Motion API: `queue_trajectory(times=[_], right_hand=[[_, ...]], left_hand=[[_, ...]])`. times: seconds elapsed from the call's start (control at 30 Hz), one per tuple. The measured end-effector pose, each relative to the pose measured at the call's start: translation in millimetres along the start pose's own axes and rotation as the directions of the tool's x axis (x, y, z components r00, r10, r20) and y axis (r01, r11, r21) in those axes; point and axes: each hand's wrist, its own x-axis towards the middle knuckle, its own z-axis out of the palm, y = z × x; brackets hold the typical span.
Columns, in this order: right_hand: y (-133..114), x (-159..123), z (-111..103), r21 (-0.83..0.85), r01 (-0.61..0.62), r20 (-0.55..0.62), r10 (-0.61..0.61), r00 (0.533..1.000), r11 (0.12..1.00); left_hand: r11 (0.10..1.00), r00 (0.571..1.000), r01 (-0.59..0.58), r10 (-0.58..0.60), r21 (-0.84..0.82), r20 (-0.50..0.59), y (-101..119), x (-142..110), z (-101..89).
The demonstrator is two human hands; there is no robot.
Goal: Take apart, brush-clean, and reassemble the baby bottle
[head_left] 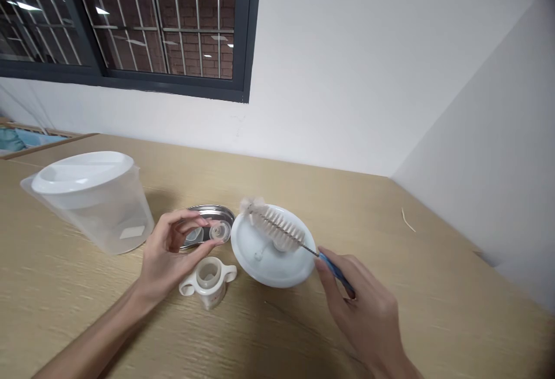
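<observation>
My left hand pinches a clear bottle nipple between thumb and fingertips, with its round opening facing me. In my right hand is a bottle brush, gripped by its blue handle. The brush's white bristles hang over a white bowl that seems to hold water; the brush tip is slightly blurred. Below my left hand stands a white two-handled baby bottle with its top uncovered. Behind my left fingers lies a metal tray with a clear piece in it, partly hidden.
A translucent lidded pitcher stands at the left on the wooden table. Toward the right lies a thin pale strip. A white wall and a barred window rise behind the table.
</observation>
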Motion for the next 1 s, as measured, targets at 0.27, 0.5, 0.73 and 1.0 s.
queue_trajectory(times=[0.27,0.5,0.73,1.0], right_hand=[[-8.7,-1.9,-2.6,0.110,-0.017,0.051,0.012,0.999,0.994],[-1.2,-1.2,-2.0,0.006,-0.047,-0.004,0.047,0.999,0.999],[1.0,-1.3,-4.4,-0.011,-0.112,-0.060,0.111,0.992,0.994],[-1.3,3.9,-3.1,-0.012,-0.071,-0.060,0.070,0.996,0.997]], left_hand=[[0.998,0.998,-0.063,0.063,0.019,-0.001,0.4,-0.4,-1.3],[1.000,0.999,-0.023,0.023,-0.003,-0.037,4.8,0.1,0.5],[0.991,1.000,-0.004,0.001,-0.137,-0.019,9.7,5.4,1.8],[0.958,0.989,0.145,-0.144,-0.246,0.023,14.9,5.5,-0.1]])
